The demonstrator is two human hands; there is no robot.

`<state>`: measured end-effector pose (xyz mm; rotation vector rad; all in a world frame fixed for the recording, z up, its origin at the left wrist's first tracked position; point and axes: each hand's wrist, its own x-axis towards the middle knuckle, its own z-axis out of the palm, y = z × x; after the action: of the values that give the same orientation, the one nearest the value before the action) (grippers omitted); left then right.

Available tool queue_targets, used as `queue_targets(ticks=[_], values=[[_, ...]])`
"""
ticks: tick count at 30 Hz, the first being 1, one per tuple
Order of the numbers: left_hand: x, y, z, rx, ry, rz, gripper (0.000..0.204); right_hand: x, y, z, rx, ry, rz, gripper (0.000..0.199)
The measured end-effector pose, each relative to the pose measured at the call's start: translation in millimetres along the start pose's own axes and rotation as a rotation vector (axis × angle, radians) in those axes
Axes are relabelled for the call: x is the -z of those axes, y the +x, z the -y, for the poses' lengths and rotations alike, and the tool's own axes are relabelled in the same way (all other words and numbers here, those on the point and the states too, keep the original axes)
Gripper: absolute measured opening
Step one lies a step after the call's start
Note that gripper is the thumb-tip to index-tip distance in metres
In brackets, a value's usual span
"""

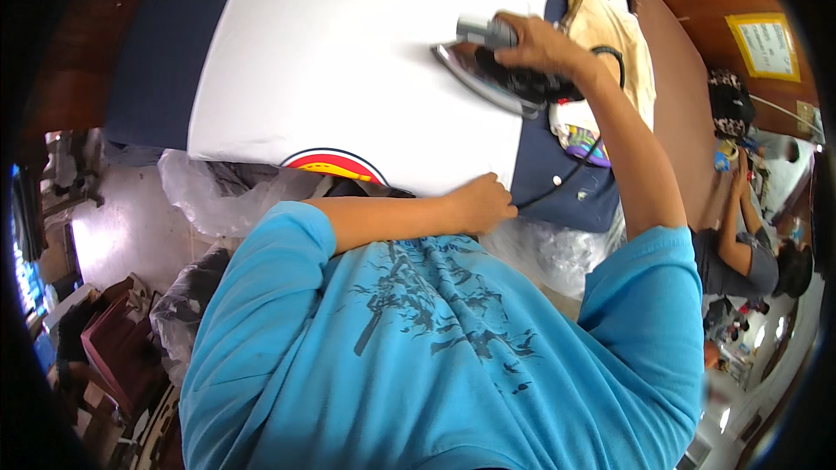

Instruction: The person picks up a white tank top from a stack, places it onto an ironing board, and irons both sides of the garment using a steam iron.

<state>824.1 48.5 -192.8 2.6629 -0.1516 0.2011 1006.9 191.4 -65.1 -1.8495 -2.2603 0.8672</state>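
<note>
In the head view, the right hand is closed around the handle of a flat iron, whose metal soleplate rests on the far right part of a white garment. The garment lies spread over a dark blue padded board. The left hand presses down on the garment's near edge, fingers curled, holding nothing. A black cord runs from the iron across the board. Clear plastic bags sit below the near edge. Another person sits at far right.
</note>
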Motion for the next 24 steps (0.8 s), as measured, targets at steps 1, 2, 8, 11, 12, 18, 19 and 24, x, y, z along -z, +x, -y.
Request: queue_targets(ticks=[1, 2, 8, 11, 12, 18, 19, 24], values=[[1, -3, 2, -0.064, -0.102, 0.009, 0.012, -7, -7, 13, 0.011, 0.0, 0.044, 0.04], [4, -7, 4, -0.125, -0.203, 0.018, 0.015, -14, -17, 33, -0.031, 0.001, 0.097, 0.04], [98, -102, 66, 0.273, -0.828, 0.327, 0.03, -33, -44, 66, -0.184, 0.016, 0.071, 0.042], [144, -176, 140, 0.652, -0.517, -0.208, 0.024, -37, -38, 53, -0.374, 0.105, -0.176, 0.042], [157, -201, 169, 0.68, -0.235, -0.468, 0.022, -36, -30, 53, -0.396, 0.137, -0.248, 0.042], [206, -244, 309, 0.78, 0.383, -0.443, 0.037, -27, 48, 71, -0.551, 0.228, -0.395, 0.044], [213, -234, 327, 0.733, 0.43, -0.38, 0.041, -23, 61, 73, -0.565, 0.234, -0.41, 0.044], [240, -231, 436, 1.085, 0.476, -0.096, 0.05, -1, 133, 55, -0.507, 0.041, -0.486, 0.051]])
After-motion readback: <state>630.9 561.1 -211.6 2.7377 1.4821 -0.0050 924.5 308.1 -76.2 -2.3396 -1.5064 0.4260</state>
